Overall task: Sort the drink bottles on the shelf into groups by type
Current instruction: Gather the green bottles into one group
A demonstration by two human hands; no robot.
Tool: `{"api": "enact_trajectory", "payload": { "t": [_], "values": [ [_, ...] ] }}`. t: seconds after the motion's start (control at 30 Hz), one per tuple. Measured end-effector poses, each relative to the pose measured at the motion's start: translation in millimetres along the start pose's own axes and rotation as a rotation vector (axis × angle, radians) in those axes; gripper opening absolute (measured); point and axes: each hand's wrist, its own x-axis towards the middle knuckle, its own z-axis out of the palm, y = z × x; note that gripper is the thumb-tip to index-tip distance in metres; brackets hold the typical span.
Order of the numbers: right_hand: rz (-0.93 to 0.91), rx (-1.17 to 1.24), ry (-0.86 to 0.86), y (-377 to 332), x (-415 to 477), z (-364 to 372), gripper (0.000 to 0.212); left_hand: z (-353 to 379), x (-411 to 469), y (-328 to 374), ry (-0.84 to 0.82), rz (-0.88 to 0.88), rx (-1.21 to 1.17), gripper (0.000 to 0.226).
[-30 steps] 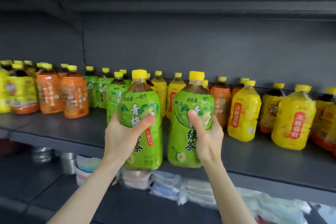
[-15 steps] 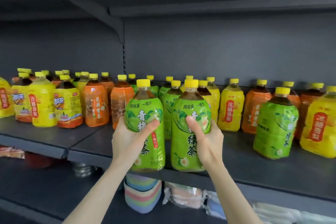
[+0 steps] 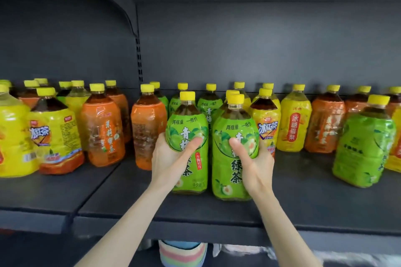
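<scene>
My left hand (image 3: 171, 158) grips a green-labelled tea bottle (image 3: 191, 115) with a yellow cap. My right hand (image 3: 253, 162) grips a second green tea bottle (image 3: 230, 171) of the same kind right beside it. Both bottles are upright with their bases on or just above the dark shelf (image 3: 195, 210), near its front. Directly behind them stand more green bottles (image 3: 209, 104). Orange-labelled bottles (image 3: 102, 130) stand to the left, yellow-labelled ones (image 3: 294, 121) to the right. Another green bottle (image 3: 364, 145) stands alone at the right.
Yellow and red-label iced tea bottles (image 3: 52, 134) fill the far left. A shelf bracket (image 3: 121, 6) and slotted upright (image 3: 138, 58) divide the back panel. Below the shelf sits a striped pastel container (image 3: 182, 253). Bare shelf surface lies in front of the bottles.
Both hands have carried the two green bottles leftwards along the shelf and in over its surface, stopping in front of the other green bottles. The bottles are now side by side, almost touching.
</scene>
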Motion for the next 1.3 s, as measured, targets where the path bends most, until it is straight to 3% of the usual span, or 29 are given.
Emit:
{"api": "enact_trajectory", "payload": {
  "t": [0.13,0.23,0.27,0.37,0.4,0.47,0.63,0.73,0.9,1.03,1.17,1.3],
  "values": [
    [-0.009,-0.017,0.114,1.3,-5.8,9.5,0.094,6.6,11.3,-13.1,-0.105,0.031,-0.029,0.083],
    [-0.03,-0.017,0.162,-0.2,-10.7,14.3,0.076,11.0,19.3,-20.9,-0.188,0.02,-0.109,0.088],
    [-0.034,-0.03,0.178,-0.1,-11.8,15.2,0.079,10.8,22.1,-21.7,-0.228,0.007,-0.14,0.089],
    [-0.016,-0.059,0.196,-0.8,-11.8,17.6,0.117,7.9,27.1,-20.4,-0.339,-0.05,-0.252,0.096],
    [-0.019,-0.065,0.198,-1.3,-12.5,16.8,0.121,7.3,27.8,-19.4,-0.365,-0.059,-0.28,0.099],
    [-0.018,-0.081,0.205,-1.9,-12.5,15.9,0.114,7.6,28.5,-18.6,-0.394,-0.061,-0.297,0.096],
    [-0.019,-0.089,0.188,3.1,-8.8,12.3,0.068,15.9,31.4,-21.3,-0.402,-0.066,-0.321,0.084],
    [-0.021,-0.08,0.192,4.0,-6.0,8.6,0.051,23.3,32.9,-21.7,-0.415,-0.073,-0.336,0.082],
    [-0.052,-0.049,0.175,5.2,2.8,-0.4,0.049,38.4,35.0,-20.0,-0.394,-0.071,-0.331,0.083],
    [-0.056,-0.063,0.167,14.2,12.6,-4.9,0.076,46.1,40.2,-24.4,-0.356,-0.071,-0.312,0.08],
    [-0.063,-0.058,0.158,20.9,16.9,-5.6,0.083,53.3,50.4,-28.3,-0.332,-0.082,-0.293,0.08],
    [-0.063,-0.047,0.162,21.8,16.5,-4.8,0.075,57.4,60.0,-32.9,-0.345,-0.117,-0.229,0.102]
  ]
}}
